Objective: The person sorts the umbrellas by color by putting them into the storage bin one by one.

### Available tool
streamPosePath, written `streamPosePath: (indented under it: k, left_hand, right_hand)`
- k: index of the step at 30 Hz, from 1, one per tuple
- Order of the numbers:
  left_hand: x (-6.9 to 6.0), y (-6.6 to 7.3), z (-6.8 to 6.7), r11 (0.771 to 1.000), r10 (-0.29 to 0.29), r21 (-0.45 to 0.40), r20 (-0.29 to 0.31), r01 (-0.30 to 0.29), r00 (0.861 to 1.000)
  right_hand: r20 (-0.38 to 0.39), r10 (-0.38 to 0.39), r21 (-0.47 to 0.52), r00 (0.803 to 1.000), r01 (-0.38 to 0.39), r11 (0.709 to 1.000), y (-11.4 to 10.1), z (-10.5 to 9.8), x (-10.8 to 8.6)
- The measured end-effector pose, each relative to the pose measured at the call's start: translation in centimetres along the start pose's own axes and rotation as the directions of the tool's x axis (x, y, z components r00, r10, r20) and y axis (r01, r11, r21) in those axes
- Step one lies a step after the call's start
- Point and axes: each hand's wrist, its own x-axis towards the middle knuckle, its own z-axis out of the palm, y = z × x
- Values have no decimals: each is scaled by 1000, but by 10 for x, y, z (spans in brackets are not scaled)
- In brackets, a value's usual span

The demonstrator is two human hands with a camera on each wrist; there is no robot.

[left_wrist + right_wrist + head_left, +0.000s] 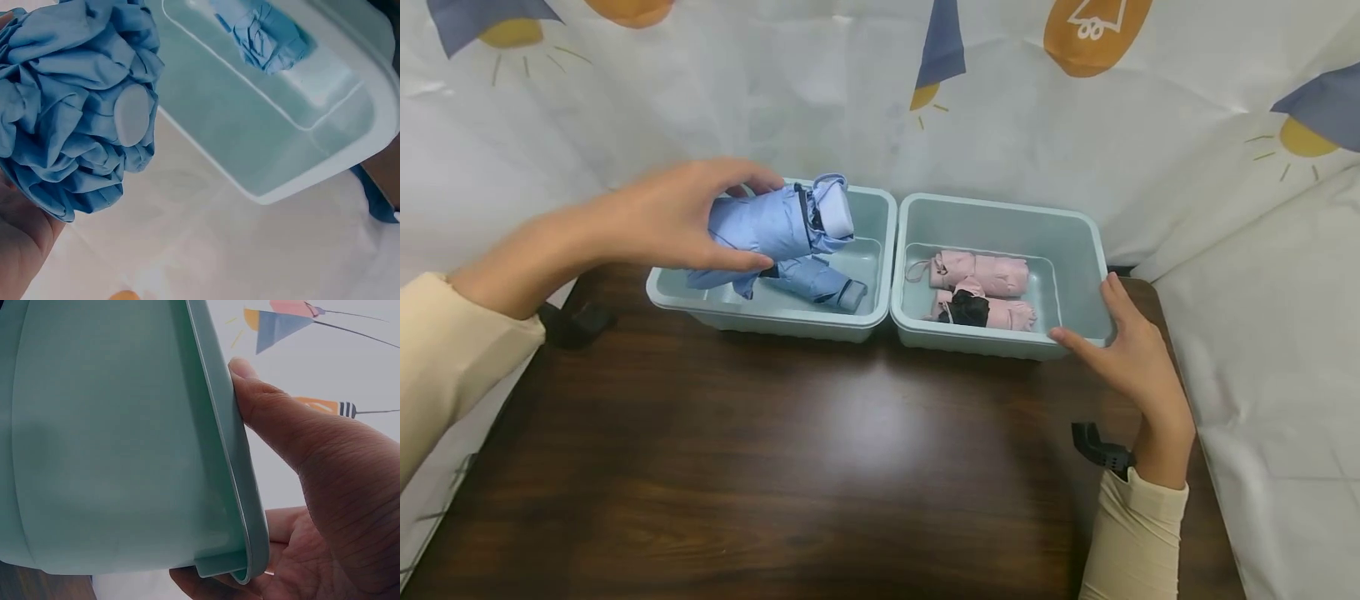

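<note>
My left hand holds a folded blue umbrella above the left plastic bin, thumb on the near side and fingers over the far side. In the left wrist view the bunched cloth end of the umbrella fills the upper left. Another blue umbrella lies inside that bin, partly hidden beneath the held one. At the near right corner of the right plastic bin, my right hand grips the rim, as the right wrist view also shows. Two pink folded umbrellas lie inside, the nearer with a black patch.
Both pale green bins stand side by side at the back of a dark wooden table. A white patterned cloth hangs right behind them. More white cloth borders the table on the right.
</note>
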Motion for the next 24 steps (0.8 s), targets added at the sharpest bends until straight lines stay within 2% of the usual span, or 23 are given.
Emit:
streamPosePath:
  k: [6,14,18,24]
  left_hand:
    - [18,1,-4,1000,13,21,42,-14,999]
    - [41,0,-5,992,21,118,94,-32,995]
    - [51,-4,-3,986,16,161,117,-35,993]
    - [64,-9,6,971,2,235,183,-46,983]
  right_hand:
    - [1,10,5,1000,-10,1000,-1,0,-4]
    - [-6,27,-2,1000,-27,1000,0,2,-10]
    - [-11,27,0,1000,-27,1000,-1,2,-10]
    - [-6,22,5,1000,-22,1000,-2,5,-8]
